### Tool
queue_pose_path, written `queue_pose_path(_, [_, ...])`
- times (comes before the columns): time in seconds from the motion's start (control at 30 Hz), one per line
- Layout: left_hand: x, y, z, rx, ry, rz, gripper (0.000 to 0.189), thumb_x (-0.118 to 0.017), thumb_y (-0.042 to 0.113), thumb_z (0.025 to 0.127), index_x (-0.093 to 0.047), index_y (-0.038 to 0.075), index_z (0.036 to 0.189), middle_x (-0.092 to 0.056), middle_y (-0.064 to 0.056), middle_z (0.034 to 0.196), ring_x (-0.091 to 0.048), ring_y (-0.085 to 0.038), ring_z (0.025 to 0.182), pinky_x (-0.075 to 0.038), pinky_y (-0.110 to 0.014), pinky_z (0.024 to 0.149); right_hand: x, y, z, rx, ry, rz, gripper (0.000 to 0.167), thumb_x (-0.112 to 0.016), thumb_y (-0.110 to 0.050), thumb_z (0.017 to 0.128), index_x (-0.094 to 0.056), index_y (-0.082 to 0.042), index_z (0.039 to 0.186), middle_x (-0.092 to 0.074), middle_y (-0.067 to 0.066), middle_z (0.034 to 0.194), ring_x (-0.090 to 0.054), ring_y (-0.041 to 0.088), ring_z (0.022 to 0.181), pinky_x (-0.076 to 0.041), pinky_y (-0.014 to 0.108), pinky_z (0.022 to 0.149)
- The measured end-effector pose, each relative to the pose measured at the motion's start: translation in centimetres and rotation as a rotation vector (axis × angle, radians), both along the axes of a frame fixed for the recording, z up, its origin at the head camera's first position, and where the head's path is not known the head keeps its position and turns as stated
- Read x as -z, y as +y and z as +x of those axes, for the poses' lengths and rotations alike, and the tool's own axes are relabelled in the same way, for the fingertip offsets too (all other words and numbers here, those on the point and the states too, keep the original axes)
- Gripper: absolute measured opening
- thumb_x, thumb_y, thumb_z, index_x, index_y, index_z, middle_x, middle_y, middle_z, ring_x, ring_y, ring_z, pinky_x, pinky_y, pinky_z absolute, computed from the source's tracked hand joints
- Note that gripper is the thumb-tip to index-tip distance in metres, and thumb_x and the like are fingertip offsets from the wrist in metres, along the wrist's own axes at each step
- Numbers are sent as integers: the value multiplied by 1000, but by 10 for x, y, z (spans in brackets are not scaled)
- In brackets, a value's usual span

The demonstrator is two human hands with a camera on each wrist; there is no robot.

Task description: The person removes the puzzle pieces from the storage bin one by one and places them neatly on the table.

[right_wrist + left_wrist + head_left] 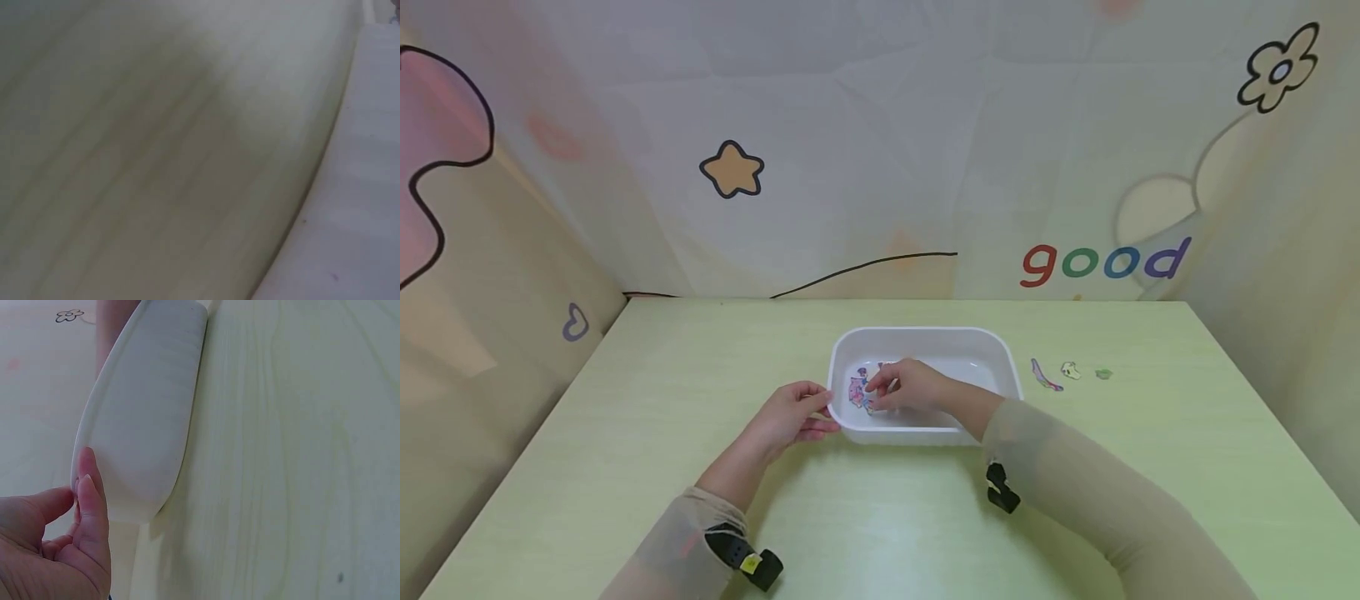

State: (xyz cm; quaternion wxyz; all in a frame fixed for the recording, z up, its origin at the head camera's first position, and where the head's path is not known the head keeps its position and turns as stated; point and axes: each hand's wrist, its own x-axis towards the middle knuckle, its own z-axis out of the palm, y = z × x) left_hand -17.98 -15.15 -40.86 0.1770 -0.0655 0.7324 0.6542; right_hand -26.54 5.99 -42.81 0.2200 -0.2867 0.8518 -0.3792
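A white plastic tray [925,436] stands on the table in the head view. At its left end my left hand [790,417] pinches the rim between thumb and fingers; the left wrist view shows this hand [69,537] against the tray's outer wall [144,406]. Reaching in over the front rim, my right hand [917,387] is low inside the tray's left part, thumb and forefinger apart. Just at those fingertips lie small pink and purple printed cut-outs [857,390], partly hidden by the hand. My right hand is out of sight in the right wrist view.
On the table right of the tray lie a curved purple strip [1046,376], a small whitish cut-out [1071,370] and a green leaf-like piece [1102,374]. A printed cloth backdrop [880,167] rises behind the pale table [880,517] and along both sides.
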Motion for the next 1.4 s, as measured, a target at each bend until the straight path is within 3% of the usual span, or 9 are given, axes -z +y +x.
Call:
queue_pose_path(0.27, [3, 2, -2, -7, 5, 4, 29, -51, 17, 97, -51, -6, 114, -60, -12, 89, -67, -16, 70, -54, -24, 61, 3, 0, 6, -48, 120, 100, 28, -75, -16, 79, -70, -11, 106, -57, -5, 81, -52, 10, 78, -44, 23, 74])
queue_pose_path(0.5, [4, 2, -2, -19, 1, 4, 28, -52, 17, 97, -51, -5, 113, -60, -10, 87, -66, -15, 68, -53, -23, 59, 6, -2, 7, -142, 300, 170, 27, -76, -23, 79, -71, -15, 104, -53, -7, 82, -48, 8, 76, -43, 23, 70])
queue_pose_path(0.6, [4, 1, -2, -17, 6, 9, 27, -51, 17, 97, -50, -6, 112, -59, -10, 86, -66, -15, 68, -53, -23, 58, 5, -3, 8, -160, 331, 168, 25, -75, -22, 80, -71, -13, 103, -53, -7, 81, -48, 8, 75, -42, 23, 70])
queue_pose_path(0.8, [7, 1, -3, -25, 4, 0, 25, -51, 16, 97, -51, -5, 111, -60, -11, 86, -66, -16, 68, -53, -23, 58, 1, -4, 10, -174, 322, 166, 23, -75, -20, 80, -71, -11, 100, -54, -5, 82, -48, 9, 75, -42, 23, 70])
queue_pose_path(1.07, [5, 5, -2, -31, -7, -2, 25, -51, 16, 97, -53, -4, 112, -60, -12, 88, -66, -17, 69, -53, -24, 59, -8, 8, 9, -49, 216, 149, 19, -75, -19, 80, -71, -13, 98, -60, -4, 88, -53, 10, 73, -45, 23, 67])
queue_pose_path(1.4, [6, 2, -4, -34, -12, -17, 26, -51, 16, 97, -52, -4, 112, -59, -13, 90, -67, -18, 71, -53, -24, 60, -24, 36, 15, 4, 227, 91, 24, -75, -20, 80, -72, -10, 101, -59, -6, 81, -53, 11, 73, -45, 24, 66])
